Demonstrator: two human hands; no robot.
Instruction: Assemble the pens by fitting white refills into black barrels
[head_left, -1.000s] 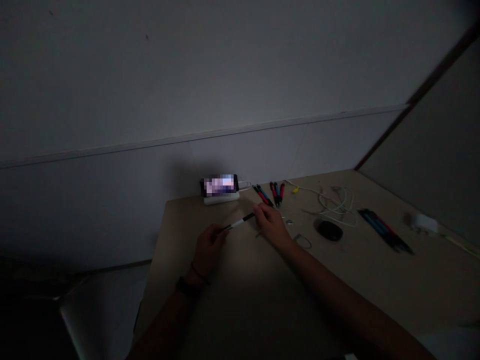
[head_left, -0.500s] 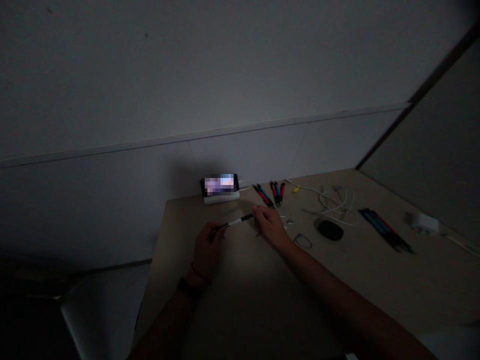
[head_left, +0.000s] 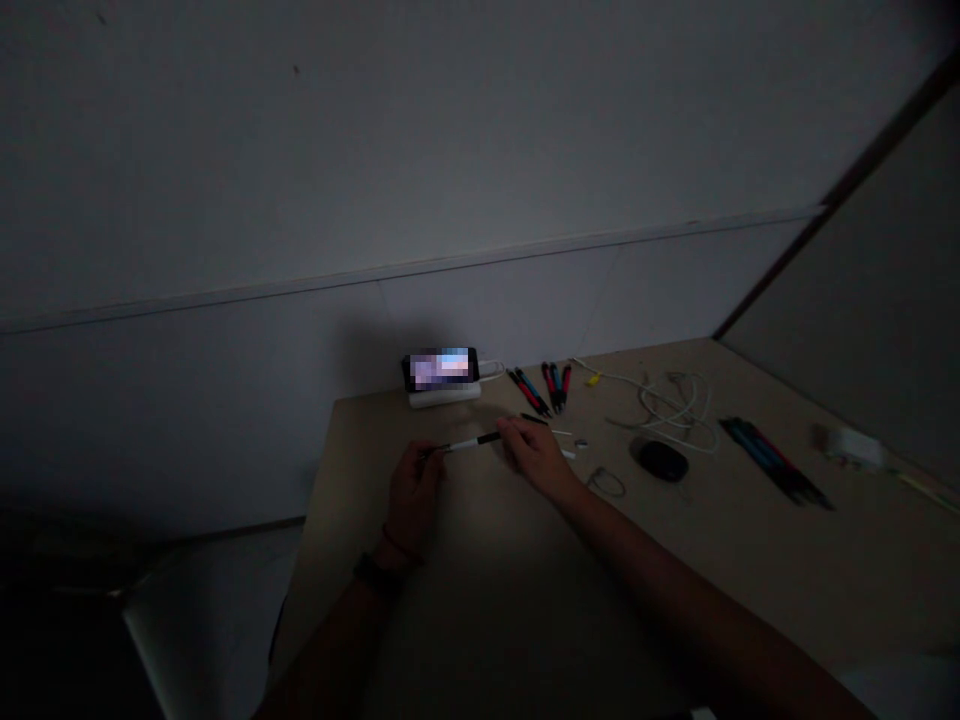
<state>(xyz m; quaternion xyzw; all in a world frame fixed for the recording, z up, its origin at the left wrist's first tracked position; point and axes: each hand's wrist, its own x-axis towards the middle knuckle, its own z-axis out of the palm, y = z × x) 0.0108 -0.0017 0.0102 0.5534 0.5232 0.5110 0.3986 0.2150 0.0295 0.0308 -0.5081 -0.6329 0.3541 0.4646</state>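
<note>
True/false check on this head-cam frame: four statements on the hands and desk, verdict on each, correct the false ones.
1. The left hand and right hand both touch one black-and-white pen. True.
2. The black computer mouse lies to the right of the right hand. True.
3. The phone lies flat, screen down. False: it stands propped on a white base, screen toward the camera.
4. The left wrist is bare. False: it wears a dark band and a red cord.
</note>
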